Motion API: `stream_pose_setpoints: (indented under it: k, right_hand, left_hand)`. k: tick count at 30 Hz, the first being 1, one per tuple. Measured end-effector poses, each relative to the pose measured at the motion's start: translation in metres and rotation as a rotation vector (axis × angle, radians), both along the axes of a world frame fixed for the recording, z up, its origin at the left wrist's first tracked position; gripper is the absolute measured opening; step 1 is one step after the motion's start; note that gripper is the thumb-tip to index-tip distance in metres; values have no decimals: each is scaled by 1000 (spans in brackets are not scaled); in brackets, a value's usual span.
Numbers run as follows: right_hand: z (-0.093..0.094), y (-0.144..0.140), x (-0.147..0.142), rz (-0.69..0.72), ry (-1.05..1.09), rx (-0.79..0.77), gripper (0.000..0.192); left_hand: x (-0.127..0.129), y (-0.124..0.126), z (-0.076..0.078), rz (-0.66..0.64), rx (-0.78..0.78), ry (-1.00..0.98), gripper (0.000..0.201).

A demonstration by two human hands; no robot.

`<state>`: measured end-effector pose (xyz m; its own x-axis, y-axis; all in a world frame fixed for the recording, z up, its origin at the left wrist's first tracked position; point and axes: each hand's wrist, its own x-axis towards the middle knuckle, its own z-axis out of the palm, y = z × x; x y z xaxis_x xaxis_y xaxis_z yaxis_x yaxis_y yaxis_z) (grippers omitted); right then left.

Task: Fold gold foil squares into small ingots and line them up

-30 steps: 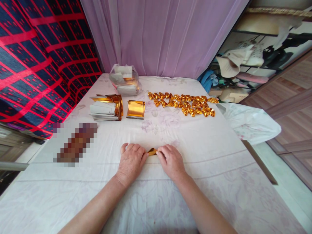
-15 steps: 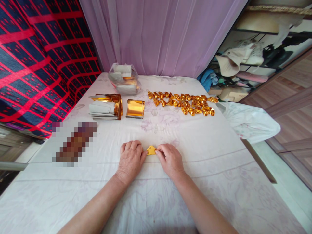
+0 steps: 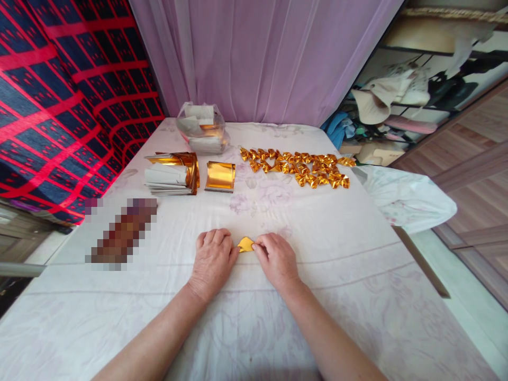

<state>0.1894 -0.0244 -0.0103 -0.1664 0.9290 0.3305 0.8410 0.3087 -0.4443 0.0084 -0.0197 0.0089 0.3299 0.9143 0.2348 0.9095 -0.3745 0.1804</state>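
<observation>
A small piece of gold foil paper (image 3: 245,244) lies on the white floral cloth between my two hands. My left hand (image 3: 213,259) pinches its left end and my right hand (image 3: 276,258) pinches its right end, knuckles up and fingers curled. Only the middle of the piece shows between my fingertips. Both forearms rest on the table (image 3: 337,248).
Several folded gold pieces (image 3: 296,167) lie in rows at the far right. A stack of gold-and-white sheets (image 3: 171,174) and a gold sheet (image 3: 220,177) sit far left, a plastic bag of paper (image 3: 202,129) behind them. A blurred patch (image 3: 123,230) lies at left. Purple curtain behind.
The gold piece has come further into view between my fingers and turned brighter side up. Both hands have stayed in place.
</observation>
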Motion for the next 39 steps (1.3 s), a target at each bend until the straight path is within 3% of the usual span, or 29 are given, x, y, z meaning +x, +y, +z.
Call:
stream_pose_setpoints:
  k: [9, 16, 26, 32, 39]
  right_hand:
    - [-2, 1, -1, -5, 22, 1, 11]
    - [-1, 1, -1, -5, -56, -3, 13]
    - [4, 0, -10, -89, -142, -27, 13]
    - [0, 3, -2, -31, 37, -64, 4]
    - [-6, 7, 14, 40, 191, -65, 14]
  left_hand:
    - [-1, -1, 1, -16, -39, -99, 8]
    - [-4, 2, -6, -52, -57, -180, 18]
    - [-4, 1, -10, -61, -36, -132, 25]
    - [-1, -1, -7, -33, -42, -59, 28]
    - [0, -1, -8, -18, -44, -58, 30]
